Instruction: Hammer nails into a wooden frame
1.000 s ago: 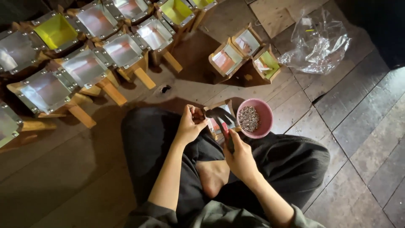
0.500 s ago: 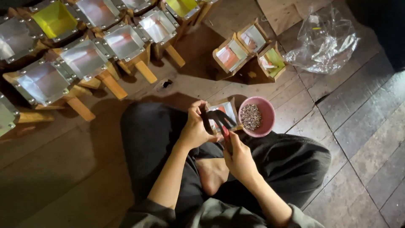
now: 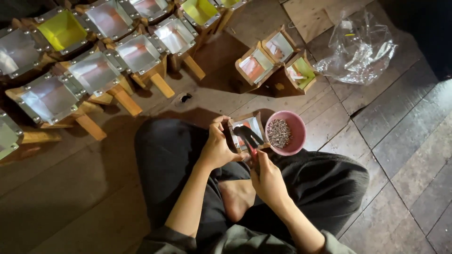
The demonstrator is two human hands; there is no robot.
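I sit cross-legged on a wooden floor. My left hand (image 3: 217,146) grips a small wooden frame with a shiny metal panel (image 3: 248,130) above my knee. My right hand (image 3: 268,178) holds a dark tool with red handles (image 3: 249,140), its head pressed on the frame's panel. A pink bowl (image 3: 295,141) filled with small dark metal pieces sits just right of the frame, touching my leg.
Several finished wooden-handled metal funnels (image 3: 94,70), some yellow inside, lie in rows at the upper left. Three small frames (image 3: 278,56) stand ahead of me. A crumpled clear plastic bag (image 3: 360,49) lies at the upper right on the plank floor (image 3: 405,155).
My left hand has turned the frame so its metal panel faces up. My right hand has brought the tool's head from beside the bowl onto the frame.
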